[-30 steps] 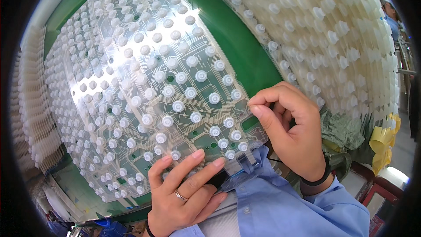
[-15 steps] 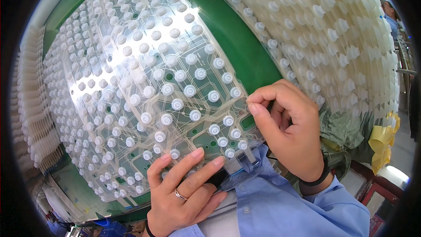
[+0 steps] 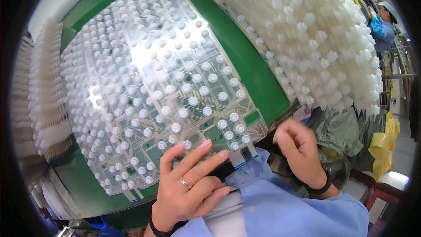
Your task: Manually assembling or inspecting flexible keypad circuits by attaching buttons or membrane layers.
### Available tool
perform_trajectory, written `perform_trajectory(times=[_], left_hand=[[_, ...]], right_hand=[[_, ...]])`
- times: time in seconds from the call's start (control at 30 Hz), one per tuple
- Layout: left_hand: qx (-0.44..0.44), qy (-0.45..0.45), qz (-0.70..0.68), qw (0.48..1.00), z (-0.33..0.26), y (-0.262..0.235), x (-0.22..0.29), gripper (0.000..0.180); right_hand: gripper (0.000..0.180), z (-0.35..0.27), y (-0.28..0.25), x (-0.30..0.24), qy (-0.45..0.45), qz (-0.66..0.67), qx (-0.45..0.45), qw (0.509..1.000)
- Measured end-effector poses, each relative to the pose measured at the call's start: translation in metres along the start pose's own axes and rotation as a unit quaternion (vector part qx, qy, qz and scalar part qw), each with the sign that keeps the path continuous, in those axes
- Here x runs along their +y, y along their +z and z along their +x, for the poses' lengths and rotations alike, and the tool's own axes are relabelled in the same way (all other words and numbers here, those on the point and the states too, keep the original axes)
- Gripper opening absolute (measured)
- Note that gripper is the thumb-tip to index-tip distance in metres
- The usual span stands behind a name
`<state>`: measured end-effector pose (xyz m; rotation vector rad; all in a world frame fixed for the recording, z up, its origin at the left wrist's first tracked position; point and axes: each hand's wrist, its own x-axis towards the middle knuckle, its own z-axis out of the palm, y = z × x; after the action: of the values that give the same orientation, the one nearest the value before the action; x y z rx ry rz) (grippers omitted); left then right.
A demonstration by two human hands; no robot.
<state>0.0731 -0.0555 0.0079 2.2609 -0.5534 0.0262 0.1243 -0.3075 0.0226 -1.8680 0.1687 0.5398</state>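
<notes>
A clear keyboard membrane sheet (image 3: 199, 125) with printed traces and rows of white rubber domes lies on the green work surface (image 3: 258, 81). My left hand (image 3: 188, 182), wearing a ring, rests its outstretched fingertips on the sheet's near edge. Flat connector tails (image 3: 239, 158) stick out from that edge beside my fingers. Off the sheet's right corner, my right hand (image 3: 300, 149) hangs apart from it, slightly blurred. Its fingers are curled against the thumb; whatever may be between them is hidden.
Tall stacks of domed sheets flank the work on the right (image 3: 315, 40) and left (image 3: 48, 88). Crumpled grey-green plastic (image 3: 335, 132) and yellow material (image 3: 385, 145) sit at the right. A person (image 3: 383, 29) in blue works at the far right.
My right hand has left the sheet's right corner, moving right and down. My left hand stays on the near edge. The whole view has shifted somewhat.
</notes>
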Motion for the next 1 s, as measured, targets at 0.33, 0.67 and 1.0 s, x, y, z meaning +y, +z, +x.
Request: perform_trajectory(times=[0.33,0.67,1.0], left_hand=[[0.023,0.056,-0.029,0.998,-0.015,-0.012,-0.001,0.02],[0.056,-0.041,0.062,0.996,-0.034,-0.011,-0.005,0.018],[0.088,-0.045,0.06,0.993,-0.029,-0.023,0.011,0.017]], right_hand=[[0.03,0.004,0.03,-0.026,-0.325,-0.163,0.105,0.926],[0.052,-0.011,-0.1,-0.123,-0.401,0.05,0.223,0.887],[0.041,-0.008,-0.108,-0.087,-0.438,-0.423,0.517,0.601]])
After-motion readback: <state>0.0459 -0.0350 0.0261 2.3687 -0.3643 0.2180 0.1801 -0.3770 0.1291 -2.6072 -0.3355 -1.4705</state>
